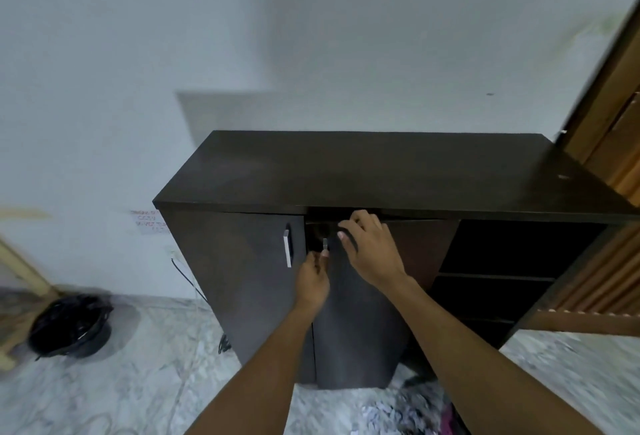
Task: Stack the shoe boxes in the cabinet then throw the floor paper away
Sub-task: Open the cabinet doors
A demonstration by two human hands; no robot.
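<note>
A dark brown cabinet (381,171) stands against the white wall. Its left door (242,278) is closed and has a silver handle. The middle door (356,323) stands slightly ajar, with a dark gap at its top left. My left hand (313,277) pinches this door's small silver handle (325,244). My right hand (370,249) rests on the door's upper part, fingers curled over its top edge. Torn paper scraps (377,412) lie on the floor just in front of the cabinet. No shoe box is in view.
Open dark shelves (498,251) fill the cabinet's right section. A bin lined with a black bag (71,325) sits on the marble floor at the left. A black cable (194,285) hangs beside the cabinet. A wooden door (609,116) is at the right, and something pink (446,414) lies by the scraps.
</note>
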